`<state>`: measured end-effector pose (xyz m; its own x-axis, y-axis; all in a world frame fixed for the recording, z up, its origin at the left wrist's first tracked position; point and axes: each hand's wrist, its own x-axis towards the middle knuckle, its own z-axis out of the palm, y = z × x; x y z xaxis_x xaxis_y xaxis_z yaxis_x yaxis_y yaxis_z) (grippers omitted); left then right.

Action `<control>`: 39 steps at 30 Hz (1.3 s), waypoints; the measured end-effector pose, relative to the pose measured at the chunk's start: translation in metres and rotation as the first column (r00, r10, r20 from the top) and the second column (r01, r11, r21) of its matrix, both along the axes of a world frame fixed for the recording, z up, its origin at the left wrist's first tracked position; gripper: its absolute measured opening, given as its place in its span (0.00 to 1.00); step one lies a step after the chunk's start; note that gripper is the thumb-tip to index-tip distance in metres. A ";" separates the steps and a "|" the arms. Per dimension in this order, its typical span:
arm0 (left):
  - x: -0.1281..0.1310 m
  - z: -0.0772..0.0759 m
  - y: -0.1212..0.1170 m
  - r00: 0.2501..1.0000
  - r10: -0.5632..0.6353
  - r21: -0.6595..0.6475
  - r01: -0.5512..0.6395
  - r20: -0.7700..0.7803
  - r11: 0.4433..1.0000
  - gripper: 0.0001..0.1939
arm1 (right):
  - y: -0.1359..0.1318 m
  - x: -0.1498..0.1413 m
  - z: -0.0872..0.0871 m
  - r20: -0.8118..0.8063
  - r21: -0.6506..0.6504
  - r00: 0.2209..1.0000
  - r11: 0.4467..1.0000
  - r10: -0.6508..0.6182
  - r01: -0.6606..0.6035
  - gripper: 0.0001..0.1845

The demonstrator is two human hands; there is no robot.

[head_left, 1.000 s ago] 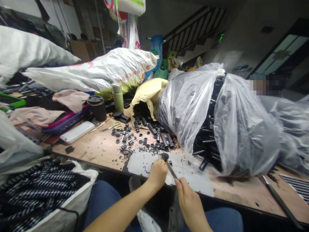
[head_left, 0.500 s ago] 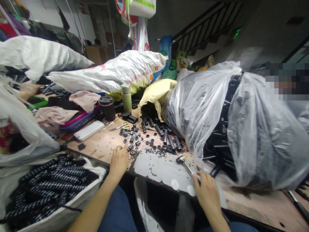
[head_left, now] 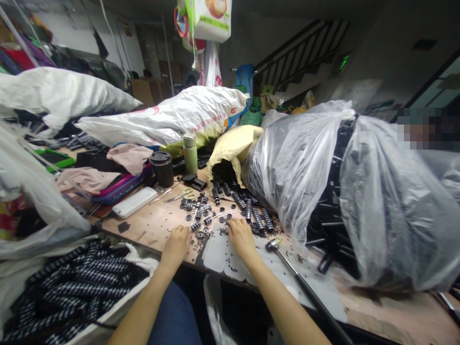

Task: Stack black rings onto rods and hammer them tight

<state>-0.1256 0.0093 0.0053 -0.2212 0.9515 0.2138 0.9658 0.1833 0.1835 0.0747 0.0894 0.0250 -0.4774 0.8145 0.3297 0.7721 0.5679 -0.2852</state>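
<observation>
My left hand (head_left: 178, 245), with a ring on one finger, rests by the bench's front edge. Its fingers are curled together beside a black-and-silver ribbed piece (head_left: 196, 225), and whatever they hold is hidden. Over the upper left of a grey sheet (head_left: 258, 264) reaches my right hand (head_left: 241, 235), fingers extended and slightly apart, fingertips down among small black bits (head_left: 222, 231). A hammer (head_left: 298, 275) with a dark handle lies on the sheet, right of that hand and touched by neither. Thin metal rods (head_left: 225, 213) and black discs (head_left: 229, 217) lie just beyond my hands.
Ribbed pieces spill from a yellow sack (head_left: 233, 143). A big clear plastic bag (head_left: 287, 163) of black parts bulks at right. At left stands a sack of ribbed parts (head_left: 79, 282). Scissors (head_left: 181, 195), a white case (head_left: 134, 202), a tumbler (head_left: 161, 170) and a green bottle (head_left: 189, 153) sit behind.
My right hand has let go of the hammer and moved left to the small black bits. The hammer now lies on the sheet. My left hand stays near the same ribbed piece.
</observation>
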 end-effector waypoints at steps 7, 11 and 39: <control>-0.002 0.001 0.001 0.992 0.128 -0.020 -0.128 0.001 0.992 0.14 | -0.003 0.011 -0.003 0.008 -0.022 1.000 1.000 0.011 -0.011 0.10; -0.010 0.005 0.012 0.978 0.208 -0.024 -0.208 -0.020 0.978 0.15 | -0.007 0.027 -0.001 -0.001 -0.032 1.000 0.999 0.009 -0.009 0.10; 0.026 0.034 0.179 0.997 -0.042 -0.278 0.059 0.067 0.959 0.16 | -0.049 0.170 -0.006 -0.276 -0.062 0.936 0.976 -0.217 0.208 0.14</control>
<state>-0.0995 0.1885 0.0390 -0.1758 0.9816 -0.0743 0.9639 0.1870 0.1897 0.2444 0.0400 0.0195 -0.1839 0.8989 0.3976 0.7607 0.3864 -0.5216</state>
